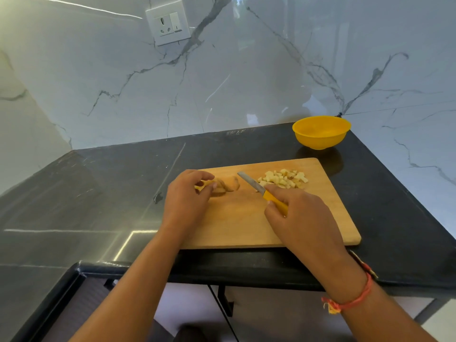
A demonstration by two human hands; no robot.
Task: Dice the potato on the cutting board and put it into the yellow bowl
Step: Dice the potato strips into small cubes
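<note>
I count two hands, my left hand (185, 201) and my right hand (301, 213), one knife (256, 187), one cutting board (246, 225), one yellow bowl (320, 141), one uncut potato chunk (228, 185), one heap of dice (283, 180) too small and crowded to number, one wall socket (167, 23) and one thread band (350, 299) on my wrist.

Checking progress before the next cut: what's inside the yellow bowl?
Nothing shows inside the bowl, but its near rim hides part of the bottom. The dice lie in a pile on the board.
</note>
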